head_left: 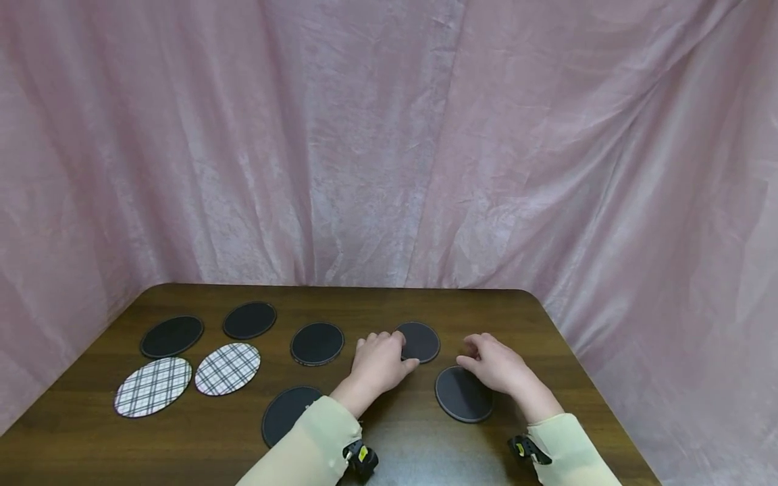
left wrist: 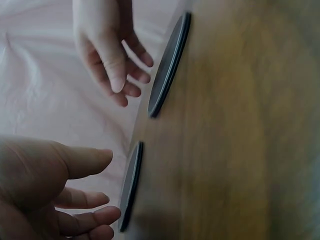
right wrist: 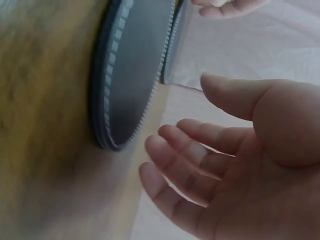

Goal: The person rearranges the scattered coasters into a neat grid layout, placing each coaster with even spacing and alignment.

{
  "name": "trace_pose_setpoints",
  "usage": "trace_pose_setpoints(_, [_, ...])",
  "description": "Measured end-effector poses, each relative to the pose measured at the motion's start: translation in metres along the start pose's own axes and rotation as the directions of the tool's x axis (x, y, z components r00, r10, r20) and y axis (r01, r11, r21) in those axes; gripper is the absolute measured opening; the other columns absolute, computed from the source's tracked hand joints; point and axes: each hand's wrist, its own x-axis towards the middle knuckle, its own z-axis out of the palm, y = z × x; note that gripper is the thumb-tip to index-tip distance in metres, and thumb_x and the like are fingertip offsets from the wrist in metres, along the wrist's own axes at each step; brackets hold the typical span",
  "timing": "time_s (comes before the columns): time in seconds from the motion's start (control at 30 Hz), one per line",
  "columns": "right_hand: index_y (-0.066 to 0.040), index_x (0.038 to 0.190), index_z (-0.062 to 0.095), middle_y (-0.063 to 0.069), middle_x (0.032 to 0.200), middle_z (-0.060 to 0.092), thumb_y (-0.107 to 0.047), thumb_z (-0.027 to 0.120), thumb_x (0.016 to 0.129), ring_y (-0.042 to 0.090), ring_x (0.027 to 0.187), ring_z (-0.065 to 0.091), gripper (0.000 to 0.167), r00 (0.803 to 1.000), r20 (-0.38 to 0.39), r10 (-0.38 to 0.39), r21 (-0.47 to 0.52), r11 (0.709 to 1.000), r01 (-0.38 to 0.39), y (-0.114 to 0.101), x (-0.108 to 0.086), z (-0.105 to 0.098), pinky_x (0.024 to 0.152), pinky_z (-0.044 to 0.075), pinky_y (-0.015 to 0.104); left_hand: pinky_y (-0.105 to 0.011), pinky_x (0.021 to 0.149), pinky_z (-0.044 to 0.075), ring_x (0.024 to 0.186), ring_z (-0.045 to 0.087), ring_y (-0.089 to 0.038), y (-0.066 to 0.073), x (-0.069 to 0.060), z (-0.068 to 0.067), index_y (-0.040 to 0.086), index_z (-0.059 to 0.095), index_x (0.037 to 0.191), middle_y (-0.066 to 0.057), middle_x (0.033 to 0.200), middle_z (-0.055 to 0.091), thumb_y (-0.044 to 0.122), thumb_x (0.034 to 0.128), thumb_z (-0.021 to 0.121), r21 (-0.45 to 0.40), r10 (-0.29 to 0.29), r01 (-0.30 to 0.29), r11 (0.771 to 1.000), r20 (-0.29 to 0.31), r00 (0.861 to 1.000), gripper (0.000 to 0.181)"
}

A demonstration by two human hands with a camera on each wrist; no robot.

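Several round black discs with stitched rims lie flat on the brown table. My left hand [head_left: 379, 364] hovers beside the back right disc [head_left: 421, 342], fingers relaxed, holding nothing; in the left wrist view the hand [left wrist: 55, 192] has its thumb and fingers apart near that disc [left wrist: 131, 187]. Over the upper right edge of the front right disc [head_left: 464, 394] is my right hand [head_left: 501, 368]. The right wrist view shows this hand [right wrist: 225, 160] with bent, relaxed fingers and nothing in them, a small gap from the disc [right wrist: 137, 70].
On the left lie two white plaid discs [head_left: 153, 387] [head_left: 227, 369], with black discs [head_left: 172, 336] [head_left: 249, 320] behind them. Another black disc [head_left: 317, 343] is left of my left hand, and one [head_left: 288, 412] is partly behind my left sleeve. A pink curtain [head_left: 365, 135] hangs behind the table [head_left: 200, 445].
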Motion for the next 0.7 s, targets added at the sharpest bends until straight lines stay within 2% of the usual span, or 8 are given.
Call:
trace_pose_setpoints(0.17, [0.006,0.137,0.069,0.008,0.108,0.068,-0.030,0.078,0.104,0.028,0.101,0.069,0.049,0.999,0.044,0.004,-0.058,0.998,-0.002,0.003,-0.009,-0.011,0.091,0.057,0.054,-0.052,0.092,0.049,0.103,0.067,-0.034,0.012,-0.011,0.000,0.010,0.077,0.120,-0.010,0.112,0.075,0.047,0.0967,0.086,0.018,0.047,-0.048,0.999,0.017,0.999,0.045])
trace_pose_setpoints(0.3, [0.007,0.130,0.072,0.006,0.101,0.070,-0.030,0.079,0.103,0.023,0.093,0.066,0.046,0.995,0.102,-0.012,-0.058,0.998,0.018,0.010,-0.013,-0.018,0.087,0.057,0.051,-0.048,0.088,0.049,0.100,0.067,-0.031,0.018,-0.017,0.001,0.010,0.077,0.119,-0.007,0.107,0.073,0.048,0.0959,0.086,0.039,0.080,-0.081,0.996,0.024,0.996,0.045])
trace_pose_setpoints(0.37, [0.007,0.127,0.073,0.008,0.103,0.073,-0.030,0.080,0.102,0.026,0.095,0.068,0.045,0.991,0.132,-0.013,-0.044,0.999,0.018,0.014,-0.014,-0.020,0.088,0.057,0.052,-0.047,0.085,0.049,0.098,0.067,-0.030,0.020,-0.019,0.001,0.011,0.077,0.117,-0.006,0.104,0.072,0.049,0.0953,0.087,0.050,0.095,-0.096,0.994,0.026,0.995,0.045])
trace_pose_setpoints(0.47, [0.009,0.126,0.073,0.017,0.114,0.076,-0.030,0.081,0.102,0.035,0.105,0.072,0.047,0.986,0.169,-0.006,-0.027,1.000,0.011,0.018,-0.015,-0.023,0.094,0.057,0.057,-0.045,0.083,0.048,0.096,0.067,-0.029,0.024,-0.022,0.002,0.011,0.077,0.117,-0.004,0.101,0.071,0.050,0.0947,0.087,0.057,0.109,-0.111,0.992,0.034,0.993,0.046])
trace_pose_setpoints(0.53, [0.009,0.124,0.074,0.018,0.116,0.077,-0.030,0.082,0.101,0.035,0.106,0.073,0.046,0.983,0.183,0.000,-0.018,1.000,0.003,0.019,-0.015,-0.025,0.094,0.058,0.057,-0.044,0.083,0.047,0.096,0.066,-0.027,0.027,-0.024,0.002,0.011,0.077,0.119,-0.003,0.100,0.070,0.051,0.0946,0.087,0.057,0.120,-0.122,0.991,0.042,0.992,0.047])
trace_pose_setpoints(0.6, [0.007,0.119,0.077,0.013,0.109,0.077,-0.028,0.082,0.100,0.030,0.098,0.073,0.040,0.982,0.191,0.007,-0.013,1.000,-0.004,0.020,-0.017,-0.027,0.089,0.059,0.052,-0.044,0.084,0.047,0.096,0.066,-0.026,0.032,-0.027,0.003,0.012,0.076,0.119,-0.002,0.100,0.070,0.052,0.0939,0.087,0.060,0.133,-0.136,0.989,0.051,0.990,0.049])
trace_pose_setpoints(0.7, [-0.001,0.105,0.080,0.004,0.090,0.074,-0.026,0.084,0.099,0.019,0.080,0.066,0.026,0.980,0.197,0.014,0.005,1.000,-0.015,0.022,-0.019,-0.027,0.075,0.056,0.041,-0.042,0.083,0.047,0.094,0.065,-0.024,0.039,-0.032,0.003,0.013,0.073,0.115,0.000,0.098,0.068,0.054,0.0923,0.088,0.057,0.152,-0.156,0.986,0.062,0.986,0.050])
